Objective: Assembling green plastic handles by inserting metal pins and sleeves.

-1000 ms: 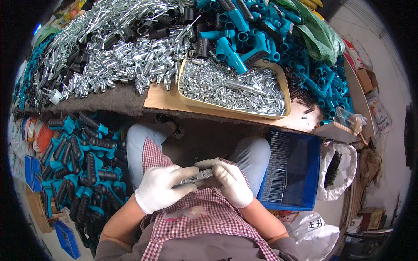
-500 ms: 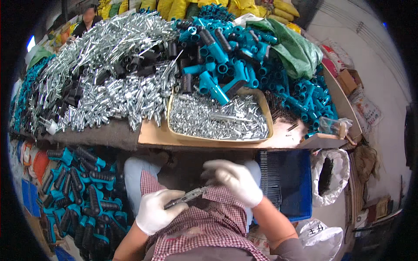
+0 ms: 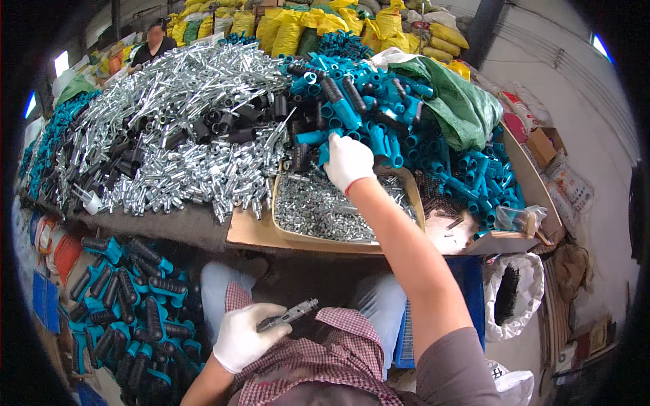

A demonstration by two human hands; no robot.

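Low over my lap, my left hand (image 3: 245, 337), in a white glove, is closed round a slim grey metal mechanism (image 3: 299, 311), whose slotted end sticks out to the right. My gloved right hand (image 3: 349, 162) is stretched out over the bench at the near edge of the teal pile. Its fingers are bent round a teal plastic tubular handle (image 3: 323, 153), mostly hidden by the glove. Beneath my right forearm lies a shallow cream tray (image 3: 422, 218) of small metal parts (image 3: 318, 210).
Heaped metal tubes (image 3: 196, 169) and black sleeves cover the bench's left. A green sheet (image 3: 460, 101) drapes over teal parts at right. Teal-and-black handles (image 3: 128, 304) pile at lower left; a blue bin (image 3: 467, 284) and white sack (image 3: 518, 325) stand at lower right. Another person (image 3: 157, 47) is behind.
My right hand has gone from beside the metal mechanism up and forward to the teal handle over the tray. My left hand still holds the mechanism, and the view has tilted up.
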